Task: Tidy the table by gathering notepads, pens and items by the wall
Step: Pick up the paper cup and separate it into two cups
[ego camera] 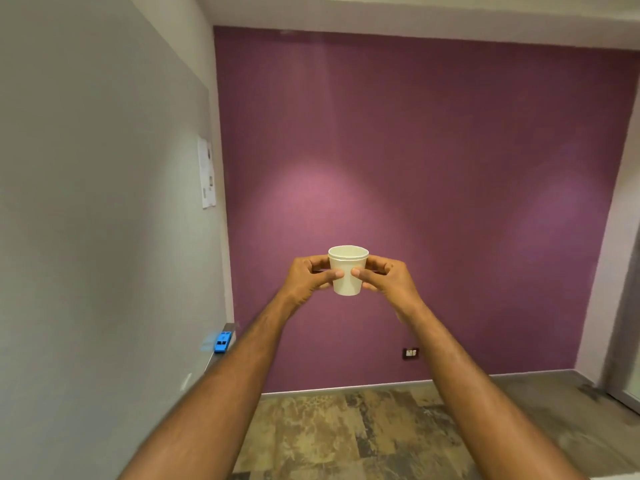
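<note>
Matt white paper cup (347,271)

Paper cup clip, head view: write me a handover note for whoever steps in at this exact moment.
Left hand: fingers pinch the paper cup from its left side.
Right hand: fingers pinch it from the right.
The cup is upright, held in the air in front of the purple wall.
A blue item lies on the ledge by the grey wall.
No table, notepads or pens in view, so progress cannot be judged.
Left: set the cup down by the wall.
</note>
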